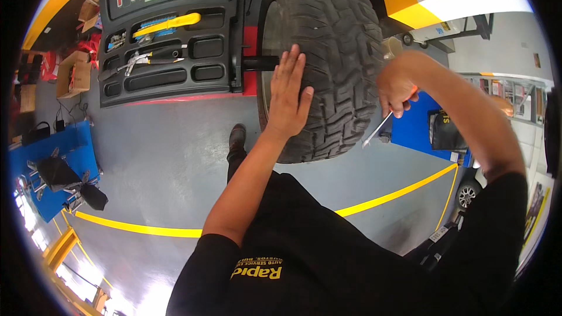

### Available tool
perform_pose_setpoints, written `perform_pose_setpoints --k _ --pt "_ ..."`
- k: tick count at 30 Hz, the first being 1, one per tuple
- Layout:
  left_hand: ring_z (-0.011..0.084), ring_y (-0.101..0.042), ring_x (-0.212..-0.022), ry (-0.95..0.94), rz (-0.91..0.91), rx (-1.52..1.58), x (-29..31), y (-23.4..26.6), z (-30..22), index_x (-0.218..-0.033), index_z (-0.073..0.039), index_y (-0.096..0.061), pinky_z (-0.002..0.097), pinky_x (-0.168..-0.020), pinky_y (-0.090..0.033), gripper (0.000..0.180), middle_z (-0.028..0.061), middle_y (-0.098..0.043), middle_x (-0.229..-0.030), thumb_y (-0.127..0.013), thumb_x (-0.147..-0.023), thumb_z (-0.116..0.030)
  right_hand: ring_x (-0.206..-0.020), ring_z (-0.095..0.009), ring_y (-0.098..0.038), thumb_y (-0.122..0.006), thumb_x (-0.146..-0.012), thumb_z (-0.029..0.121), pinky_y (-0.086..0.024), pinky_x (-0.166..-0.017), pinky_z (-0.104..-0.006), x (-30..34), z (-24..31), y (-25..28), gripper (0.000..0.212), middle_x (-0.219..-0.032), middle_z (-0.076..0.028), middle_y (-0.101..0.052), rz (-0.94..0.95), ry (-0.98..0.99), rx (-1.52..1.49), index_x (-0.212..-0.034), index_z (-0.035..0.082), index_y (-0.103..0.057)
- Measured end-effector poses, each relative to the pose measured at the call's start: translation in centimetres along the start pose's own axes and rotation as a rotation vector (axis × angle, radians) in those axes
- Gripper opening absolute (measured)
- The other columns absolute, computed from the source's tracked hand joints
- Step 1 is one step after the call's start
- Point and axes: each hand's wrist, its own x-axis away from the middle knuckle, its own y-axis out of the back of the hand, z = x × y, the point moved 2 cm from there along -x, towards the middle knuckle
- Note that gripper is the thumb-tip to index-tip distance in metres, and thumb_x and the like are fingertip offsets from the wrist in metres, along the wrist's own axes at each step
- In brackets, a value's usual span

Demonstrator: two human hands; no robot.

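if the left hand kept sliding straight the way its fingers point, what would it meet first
The left hand lies flat on the tyre tread, fingers pointing up the picture. Going on, it would probably just meet more tread, then the balancing machine behind; depth there is unclear.

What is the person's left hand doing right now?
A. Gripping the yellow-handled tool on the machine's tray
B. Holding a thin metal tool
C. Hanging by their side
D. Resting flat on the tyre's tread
D: the left hand lies open, fingers spread, on the tread of the tyre, while the right hand holds the thin metal tool.
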Motion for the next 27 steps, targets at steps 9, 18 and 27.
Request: perform_pose_setpoints --k 9,18,27 --pt "0.042 -0.026 -0.161 -0.024 -0.006 -0.082 -2.3 -0.1 -2.5 -0.152 0.001 -0.05 0.0516 -0.13 -0.021 0.046 0.0222 -0.027 -0.174 -0.052 -0.108 -0.013 -0.066 -0.011 -0.064 -0.071 -0.099 0.016 -0.05 -0.056 -0.0307 5.2 -4.9 -22.5 0.037 -0.08 -0.003 -0.07 -0.918 0.418 -0.904 -0.135 0.013 -0.074" --pt "0.0463 -0.024 -0.16 -0.052 0.04 -0.131 -1.8 0.9 -1.5 -0.151 -0.002 -0.049 0.0552 -0.129 -0.023 0.045 0.0223 -0.023 -0.175 -0.051 -0.108 -0.016 -0.081 -0.032 -0.07 -0.064 -0.105 0.02 -0.056 -0.078 -0.0432 0.8 6.9 -16.4 0.039 -0.093 -0.016 -0.074 -1.556 0.498 -1.158 -0.143 0.012 -0.066" --pt "0.0439 -0.025 -0.159 0.101 0.134 0.019 -7.2 3.9 0.8 -0.161 -0.003 -0.041 0.0537 -0.128 -0.023 0.07 0.0249 -0.023 -0.173 -0.068 -0.102 -0.03 -0.093 -0.042 -0.07 -0.066 -0.102 0.021 -0.053 -0.083 -0.0533 9.4 6.0 -9.5 0.036 -0.095 -0.018 -0.075 -1.396 0.064 -0.769 -0.137 0.016 -0.07"
